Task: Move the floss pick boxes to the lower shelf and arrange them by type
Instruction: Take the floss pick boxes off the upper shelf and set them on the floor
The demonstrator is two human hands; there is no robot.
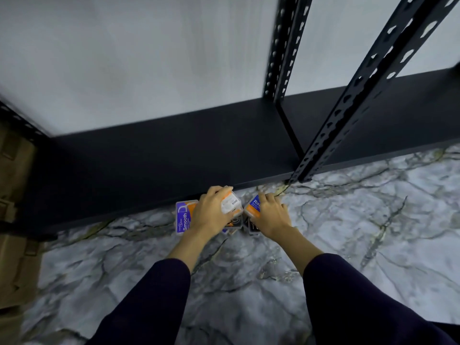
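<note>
Several floss pick boxes lie in a cluster on the marble floor just in front of the black lower shelf (pixel 174 150). My left hand (pixel 211 212) grips an orange-and-white box (pixel 232 204), tilted with its barcode side up. My right hand (pixel 271 215) grips an orange box with a blue label (pixel 252 207). A purple "Smooth" box (pixel 184 217) lies flat to the left of my left hand. Darker boxes (pixel 236 224) sit partly hidden under both hands.
The shelf board is bare. Black perforated uprights (pixel 353 105) rise at the right, the nearer one meeting the floor at the shelf's front edge. A brown cardboard box (pixel 15 220) stands at the far left. Grey marble floor (pixel 348 232) spreads around me.
</note>
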